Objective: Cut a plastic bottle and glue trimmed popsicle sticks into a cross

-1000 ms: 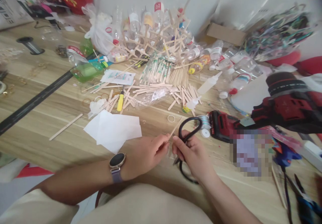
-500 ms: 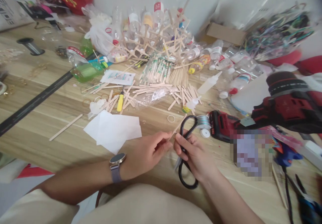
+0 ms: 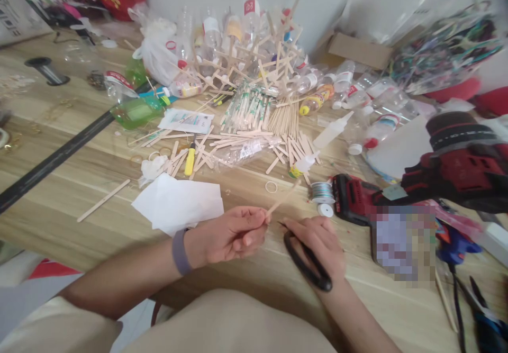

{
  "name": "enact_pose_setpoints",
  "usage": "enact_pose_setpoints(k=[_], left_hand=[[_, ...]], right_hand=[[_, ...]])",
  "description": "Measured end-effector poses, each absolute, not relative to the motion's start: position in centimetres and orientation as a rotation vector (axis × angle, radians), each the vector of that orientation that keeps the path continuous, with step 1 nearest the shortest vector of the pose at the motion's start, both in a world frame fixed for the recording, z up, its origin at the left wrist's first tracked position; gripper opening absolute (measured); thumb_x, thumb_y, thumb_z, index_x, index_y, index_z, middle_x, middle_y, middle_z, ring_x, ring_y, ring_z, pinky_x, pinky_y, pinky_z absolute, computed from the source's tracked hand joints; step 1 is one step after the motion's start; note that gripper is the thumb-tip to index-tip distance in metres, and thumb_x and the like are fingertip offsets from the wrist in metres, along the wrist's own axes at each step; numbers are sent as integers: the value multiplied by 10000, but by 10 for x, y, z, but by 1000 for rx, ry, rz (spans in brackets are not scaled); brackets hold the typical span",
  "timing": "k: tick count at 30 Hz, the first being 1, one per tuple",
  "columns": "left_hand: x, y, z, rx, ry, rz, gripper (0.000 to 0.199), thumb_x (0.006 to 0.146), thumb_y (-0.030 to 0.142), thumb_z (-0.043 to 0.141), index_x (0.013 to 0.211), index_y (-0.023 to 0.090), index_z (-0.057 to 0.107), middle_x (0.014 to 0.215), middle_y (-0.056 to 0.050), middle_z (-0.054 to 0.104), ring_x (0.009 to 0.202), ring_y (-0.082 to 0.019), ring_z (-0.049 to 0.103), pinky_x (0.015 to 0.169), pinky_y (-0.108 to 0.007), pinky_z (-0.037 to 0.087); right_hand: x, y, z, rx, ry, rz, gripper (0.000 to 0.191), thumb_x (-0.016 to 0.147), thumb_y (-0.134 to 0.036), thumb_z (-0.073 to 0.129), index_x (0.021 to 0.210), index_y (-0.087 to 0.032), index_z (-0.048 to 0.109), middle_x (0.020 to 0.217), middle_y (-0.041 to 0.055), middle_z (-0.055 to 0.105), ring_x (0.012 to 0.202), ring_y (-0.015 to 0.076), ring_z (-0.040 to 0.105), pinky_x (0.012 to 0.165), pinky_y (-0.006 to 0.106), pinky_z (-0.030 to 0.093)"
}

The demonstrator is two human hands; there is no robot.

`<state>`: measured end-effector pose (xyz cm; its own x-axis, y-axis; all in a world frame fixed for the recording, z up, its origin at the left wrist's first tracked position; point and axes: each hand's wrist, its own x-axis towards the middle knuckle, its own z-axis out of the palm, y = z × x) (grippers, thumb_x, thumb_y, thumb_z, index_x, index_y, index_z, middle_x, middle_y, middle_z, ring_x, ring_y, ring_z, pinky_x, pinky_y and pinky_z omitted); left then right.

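A flat wooden craft stick (image 3: 284,198) is pinched in the fingers of my left hand (image 3: 234,235), its far end pointing up and to the right. My right hand (image 3: 320,243) is closed on black-handled scissors (image 3: 307,262); one handle loop shows along the palm, and the dark tip near the fingers points towards the left hand. The blades are mostly hidden, so how far they part cannot be seen. Sheets of white paper (image 3: 178,203) lie beside my left hand. A loose craft stick (image 3: 103,200) rests farther left.
Craft sticks, skewers and plastic bottles (image 3: 254,30) crowd the back. A yellow-handled screwdriver (image 3: 190,161) lies near the paper. To the right are a wire spool (image 3: 322,192), a red-black power drill (image 3: 456,168) and pliers (image 3: 486,310). A long black strip (image 3: 55,162) crosses the left side.
My right hand has turned over with the scissors, swinging their handles downward and slightly away from the stick. My left hand has rolled, hiding the watch face, and still holds the craft stick.
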<state>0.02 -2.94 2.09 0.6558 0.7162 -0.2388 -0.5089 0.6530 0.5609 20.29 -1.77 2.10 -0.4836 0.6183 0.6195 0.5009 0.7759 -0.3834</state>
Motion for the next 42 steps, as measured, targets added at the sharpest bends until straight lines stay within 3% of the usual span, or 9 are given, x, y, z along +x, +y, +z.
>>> enact_pose_setpoints(k=[3, 8, 11, 18, 24, 31, 36, 42], left_hand=[[0, -31, 23, 581, 540, 811, 343, 823, 483, 694, 870, 183, 535, 499, 93, 484, 361, -31, 298, 366, -172, 211], [2, -37, 25, 958, 834, 871, 422, 907, 490, 576, 1169, 160, 600, 596, 51, 576, 450, -58, 458, 431, -179, 344], [4, -42, 28, 1045, 934, 876, 378, 923, 491, 537, 1061, 157, 647, 593, 49, 549, 467, -60, 456, 435, -175, 355], [6, -46, 39, 1288, 1172, 849, 291, 941, 433, 510, 819, 177, 576, 567, 55, 551, 488, -70, 466, 464, -178, 350], [7, -48, 38, 1416, 1304, 793, 298, 951, 428, 486, 822, 181, 591, 635, 25, 639, 563, -103, 558, 517, -201, 398], [7, -49, 40, 1534, 1362, 767, 289, 962, 404, 465, 855, 186, 623, 733, 11, 698, 622, -116, 605, 567, -218, 421], [9, -54, 35, 1683, 1355, 820, 258, 971, 345, 433, 925, 195, 639, 786, -3, 703, 681, -137, 627, 629, -241, 443], [11, -60, 17, 1945, 1393, 926, 281, 1006, 327, 377, 917, 206, 615, 754, -6, 683, 680, -144, 621, 656, -253, 444]], right_hand=[[206, -22, 19, -805, -2203, 180, 182, 895, -71, 564, 998, -207, 627, 726, 13, 710, 590, 149, 629, 612, 311, 457], [204, -34, 20, -978, -2098, 291, 211, 895, -111, 607, 1049, -254, 598, 744, 3, 718, 597, 170, 642, 604, 320, 457], [200, -36, 29, -982, -2131, 182, 247, 891, -89, 596, 1070, -258, 590, 747, -6, 726, 589, 166, 646, 649, 330, 437], [197, -31, 41, -933, -2334, -271, 125, 992, -136, 456, 1032, -180, 566, 650, -2, 703, 548, 139, 619, 662, 331, 319], [202, -30, 37, -923, -2395, -293, 189, 964, -93, 447, 1088, -158, 574, 745, 36, 730, 595, 164, 624, 657, 343, 296], [199, -30, 37, -954, -2404, -275, 209, 991, -95, 395, 1067, -167, 576, 717, 26, 711, 610, 151, 620, 655, 337, 291], [192, -31, 32, -1005, -2278, -31, 158, 980, -128, 461, 1008, -184, 606, 702, 6, 712, 557, 129, 608, 646, 320, 328], [176, -34, 35, -1306, -1867, 782, 299, 926, -308, 568, 640, -222, 575, 565, -7, 624, 478, 134, 559, 476, 258, 378]])
